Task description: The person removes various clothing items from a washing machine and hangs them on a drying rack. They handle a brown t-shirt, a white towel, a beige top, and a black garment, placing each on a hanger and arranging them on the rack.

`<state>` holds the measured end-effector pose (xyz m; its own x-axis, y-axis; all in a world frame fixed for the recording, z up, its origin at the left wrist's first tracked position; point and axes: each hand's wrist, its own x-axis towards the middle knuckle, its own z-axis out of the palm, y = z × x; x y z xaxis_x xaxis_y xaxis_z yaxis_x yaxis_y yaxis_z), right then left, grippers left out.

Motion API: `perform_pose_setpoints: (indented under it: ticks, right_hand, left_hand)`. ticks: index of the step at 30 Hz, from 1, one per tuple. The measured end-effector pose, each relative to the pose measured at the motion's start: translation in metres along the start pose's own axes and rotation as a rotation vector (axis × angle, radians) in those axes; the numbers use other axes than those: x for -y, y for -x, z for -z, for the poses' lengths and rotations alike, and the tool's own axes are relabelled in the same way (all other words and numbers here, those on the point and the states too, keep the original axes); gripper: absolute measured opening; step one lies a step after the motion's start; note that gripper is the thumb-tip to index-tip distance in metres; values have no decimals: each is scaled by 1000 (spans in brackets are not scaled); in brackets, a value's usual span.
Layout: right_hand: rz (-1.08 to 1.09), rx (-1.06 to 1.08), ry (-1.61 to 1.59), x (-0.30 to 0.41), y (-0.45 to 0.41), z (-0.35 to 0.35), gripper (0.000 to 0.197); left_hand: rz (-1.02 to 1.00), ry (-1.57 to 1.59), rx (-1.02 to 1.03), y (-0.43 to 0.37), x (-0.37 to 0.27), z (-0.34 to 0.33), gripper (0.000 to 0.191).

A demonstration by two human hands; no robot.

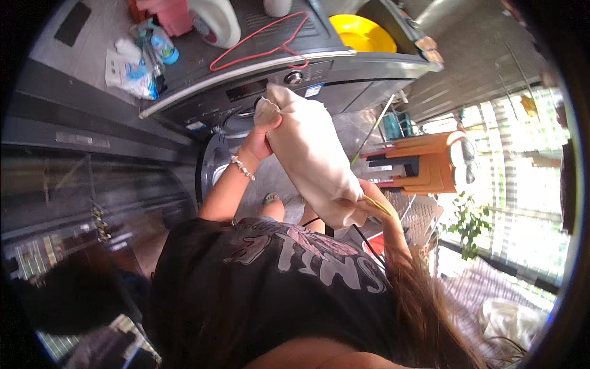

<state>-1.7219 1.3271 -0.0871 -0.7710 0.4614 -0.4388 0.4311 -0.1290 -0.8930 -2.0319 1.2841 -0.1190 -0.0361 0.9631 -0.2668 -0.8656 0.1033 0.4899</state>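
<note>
A pale cream piece of fabric (309,143) is stretched slantwise between my two hands, in front of the washing machine. My left hand (266,134) grips its upper left edge, where the cloth folds over beside the fingers. At the lower right end, my right hand (362,203) holds a bunched part, partly covered by the folds. Whether the fabric is a garment or a cover cannot be told. Behind my left arm the round door (207,159) of the front-loading washing machine (258,90) stands swung out.
A red clothes hanger (258,55) lies on the counter above the machine. Detergent bottles (216,23) and a spray bottle (163,48) stand left of it. A yellow basin (362,33) sits in the sink. Stacked orange stools (428,161) and a leafy plant (468,221) are at right.
</note>
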Motion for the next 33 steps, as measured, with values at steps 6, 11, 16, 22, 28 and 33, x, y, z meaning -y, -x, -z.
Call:
perform_pose_setpoints:
  ticks: [6, 11, 16, 22, 28, 33]
  right_hand:
    - [65, -279, -95, -17, 104, -20, 48]
    - [-167, -540, -364, -54, 173, -13, 21]
    - [-276, -504, -484, -99, 233, 6, 24]
    - [301, -640, -443, -30, 225, 18, 64]
    - [325, -268, -109, 34, 155, 38, 44]
    - [361, -544, -100, 63, 187, 57, 21]
  left_hand:
    - [-113, -53, 359, 20, -32, -112, 45]
    - [1, -105, 595, 43, -12, -197, 54]
    - [102, -222, 870, 64, 2, -264, 63]
    - [275, -446, 1188, 78, 42, -331, 64]
    - [307, -581, 1295, 93, 44, -375, 65]
    - [-280, -891, 766, 107, -3, -367, 46]
